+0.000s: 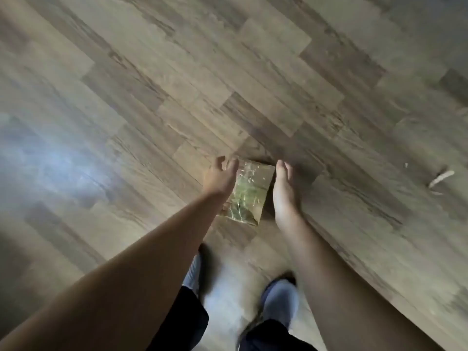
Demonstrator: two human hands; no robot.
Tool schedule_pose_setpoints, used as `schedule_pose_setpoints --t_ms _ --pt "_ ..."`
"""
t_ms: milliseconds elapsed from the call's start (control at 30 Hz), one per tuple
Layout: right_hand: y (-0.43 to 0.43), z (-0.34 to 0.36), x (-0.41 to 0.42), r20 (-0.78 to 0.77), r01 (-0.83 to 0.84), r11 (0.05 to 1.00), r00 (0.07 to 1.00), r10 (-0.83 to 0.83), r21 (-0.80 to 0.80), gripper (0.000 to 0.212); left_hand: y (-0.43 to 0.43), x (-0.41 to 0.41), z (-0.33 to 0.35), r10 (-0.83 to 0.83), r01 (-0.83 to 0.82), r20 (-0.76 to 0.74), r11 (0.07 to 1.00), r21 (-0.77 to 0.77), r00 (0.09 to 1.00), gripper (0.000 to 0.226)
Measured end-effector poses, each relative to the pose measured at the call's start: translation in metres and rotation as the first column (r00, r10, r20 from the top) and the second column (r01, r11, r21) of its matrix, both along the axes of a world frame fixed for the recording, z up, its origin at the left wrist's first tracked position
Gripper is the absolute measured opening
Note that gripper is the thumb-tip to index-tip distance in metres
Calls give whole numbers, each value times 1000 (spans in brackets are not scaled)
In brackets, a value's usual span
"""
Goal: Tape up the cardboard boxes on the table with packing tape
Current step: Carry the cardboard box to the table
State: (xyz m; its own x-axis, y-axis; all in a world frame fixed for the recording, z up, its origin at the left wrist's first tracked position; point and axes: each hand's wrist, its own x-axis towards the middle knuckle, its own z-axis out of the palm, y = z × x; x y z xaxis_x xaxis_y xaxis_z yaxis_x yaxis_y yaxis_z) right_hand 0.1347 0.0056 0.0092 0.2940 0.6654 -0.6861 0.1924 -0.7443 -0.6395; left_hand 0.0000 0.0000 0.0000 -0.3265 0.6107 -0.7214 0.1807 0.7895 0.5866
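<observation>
Apparently pick-up step: small tape-wrapped cardboard box point(249, 191) lies on wood floor point(152, 97), centre of frame, no table in view. Left hand point(220, 179), right hand point(285, 191) flank it, each grip wide, holding nothing; contact unclear. Next: press palms onto sides, lift

Single head-worn wide-angle view, aimed steeply down at wood-plank floor point(253, 72), planks running 10 to 4 o'clock. Near to left hand point(220, 178) and right hand point(285, 191) just below centre; grey shoe point(278, 302) toward 6 o'clock.
</observation>
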Motion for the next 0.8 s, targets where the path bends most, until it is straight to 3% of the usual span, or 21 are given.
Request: schedule_pose_setpoints --t_ms 100,167,267,367,567,800 --pt "-7 -32 -7 80 9 1000 997 -7 -29 39 -4 2 -34 -110 95 -56 972 -217 992 56" --pt "-13 -44 -12 42 33 993 999 -28 -118 44 -9 4 -49 -133 121 -17 947 -299 991 49" --pt "-12 -50 -16 59 6 991 998 2 -132 51 -8 -1 -51 -198 180 -34 940 -290 980 43" --pt "3 -30 -20 128 -11 997 992 21 -72 52 -2 -9 -26 -161 149 -43 966 -212 986 42" --pt "52 105 -43 195 -136 985 974 113 108 44 37 -30 114 12 -16 -128 999 -28 992 57" --pt "135 345 -69 182 -101 966 982 58 238 37 118 -66 351 0 22 -164 992 128 987 51"
